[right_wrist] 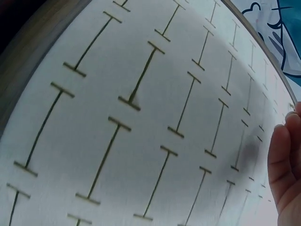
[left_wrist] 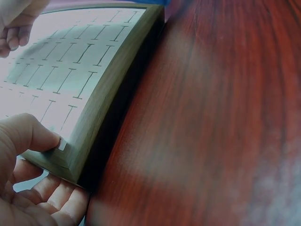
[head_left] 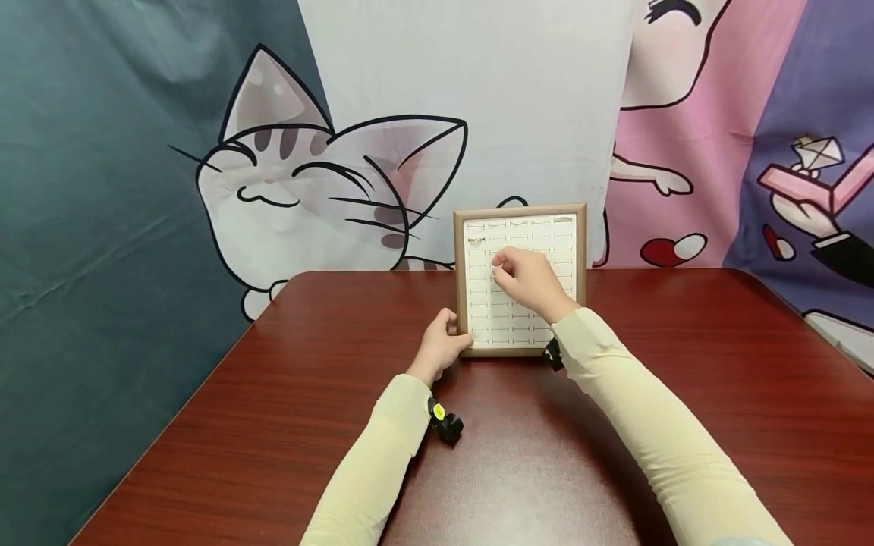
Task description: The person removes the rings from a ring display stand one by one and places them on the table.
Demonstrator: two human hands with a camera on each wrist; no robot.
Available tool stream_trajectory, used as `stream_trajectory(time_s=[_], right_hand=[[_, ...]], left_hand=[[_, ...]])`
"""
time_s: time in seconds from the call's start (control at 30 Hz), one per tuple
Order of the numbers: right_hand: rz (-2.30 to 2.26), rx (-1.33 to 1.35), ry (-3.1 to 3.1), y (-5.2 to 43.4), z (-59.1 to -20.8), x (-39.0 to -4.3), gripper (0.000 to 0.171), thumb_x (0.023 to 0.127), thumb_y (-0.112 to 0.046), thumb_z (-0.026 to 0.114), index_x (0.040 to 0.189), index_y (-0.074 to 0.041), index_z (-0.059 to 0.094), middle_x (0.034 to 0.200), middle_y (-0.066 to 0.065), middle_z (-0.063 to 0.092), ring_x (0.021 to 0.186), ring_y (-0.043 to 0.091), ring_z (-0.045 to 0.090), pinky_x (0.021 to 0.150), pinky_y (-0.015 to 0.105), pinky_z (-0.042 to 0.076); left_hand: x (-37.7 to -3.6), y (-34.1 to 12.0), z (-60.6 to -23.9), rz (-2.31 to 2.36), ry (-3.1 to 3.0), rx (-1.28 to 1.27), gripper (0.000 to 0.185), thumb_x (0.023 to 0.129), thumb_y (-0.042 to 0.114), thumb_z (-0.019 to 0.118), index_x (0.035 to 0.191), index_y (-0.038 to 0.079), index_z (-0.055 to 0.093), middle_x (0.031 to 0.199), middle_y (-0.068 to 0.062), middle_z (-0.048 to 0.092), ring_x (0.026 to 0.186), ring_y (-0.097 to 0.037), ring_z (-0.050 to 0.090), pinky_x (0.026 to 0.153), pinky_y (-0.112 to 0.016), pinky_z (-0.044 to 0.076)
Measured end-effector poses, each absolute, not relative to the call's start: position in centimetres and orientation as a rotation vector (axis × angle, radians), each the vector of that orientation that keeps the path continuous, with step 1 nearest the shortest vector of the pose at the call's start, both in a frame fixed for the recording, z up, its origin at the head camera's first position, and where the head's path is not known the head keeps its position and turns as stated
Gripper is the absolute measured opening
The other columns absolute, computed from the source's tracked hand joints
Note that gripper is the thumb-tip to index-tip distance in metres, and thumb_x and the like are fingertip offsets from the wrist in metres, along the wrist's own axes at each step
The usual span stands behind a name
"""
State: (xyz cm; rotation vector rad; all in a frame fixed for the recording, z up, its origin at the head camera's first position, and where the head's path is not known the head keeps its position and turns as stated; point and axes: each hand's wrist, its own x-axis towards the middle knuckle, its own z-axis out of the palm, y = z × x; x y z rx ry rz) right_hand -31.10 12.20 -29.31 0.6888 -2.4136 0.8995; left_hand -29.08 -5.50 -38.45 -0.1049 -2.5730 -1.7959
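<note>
A ring display board (head_left: 501, 330) with a wooden frame and rows of I-shaped slits in its white pad stands tilted up on the table. My left hand (head_left: 440, 347) grips its lower left corner, with the thumb on the front and the fingers behind and under the frame (left_wrist: 101, 99). In front of the pad's upper middle is my right hand (head_left: 529, 279), its thumb and fingertips brought together close over the slits. I cannot tell whether something small is between them. A gold-coloured ring (head_left: 476, 240) sits in a slit near the upper left corner.
The board rests on a glossy red-brown table (head_left: 287, 402), towards its far edge. Behind hangs a cloth backdrop (head_left: 532, 91) with cartoon cats. Each wrist carries a small black camera, such as the left wrist camera (head_left: 447, 426).
</note>
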Motion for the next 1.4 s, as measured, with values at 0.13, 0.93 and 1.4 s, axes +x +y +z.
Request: stream_trajectory(time_s=[0.13,0.93,1.4], right_hand=[[0.914,0.654,-2.409,11.8,-29.0,-31.7,0.012,0.087,-0.011,0.053,0.089,-0.003,0.063,0.068,0.007,0.06,0.058,0.018,0.049,0.058,0.03,0.04],[0.876,0.601,-2.45,10.0,-26.3,-33.7,0.013,0.086,-0.01,0.052,0.095,-0.004,0.058,0.066,0.007,0.061,0.052,0.016,0.046,0.052,0.027,0.037],[0.659,0.483,-2.618,8.5,-25.7,-34.0,0.013,0.085,-0.011,0.051,0.096,-0.005,0.052,0.08,0.012,0.062,0.069,0.026,0.054,0.063,0.037,0.044]], left_hand=[[-29.1,-5.4,-38.3,-1.795,-2.575,-0.11,0.029,0.075,0.002,0.065,0.1,0.006,0.049,0.099,-0.012,0.061,0.083,-0.019,0.055,0.064,-0.025,0.044],[-29.4,-5.5,-37.9,-1.765,-2.587,-0.117,0.03,0.075,0.002,0.066,0.099,0.006,0.048,0.099,-0.013,0.062,0.083,-0.019,0.056,0.064,-0.024,0.043],[-29.2,-5.6,-38.4,-1.805,-2.567,-0.118,0.03,0.075,0.001,0.066,0.098,0.005,0.047,0.095,-0.011,0.061,0.079,-0.017,0.054,0.061,-0.023,0.042]])
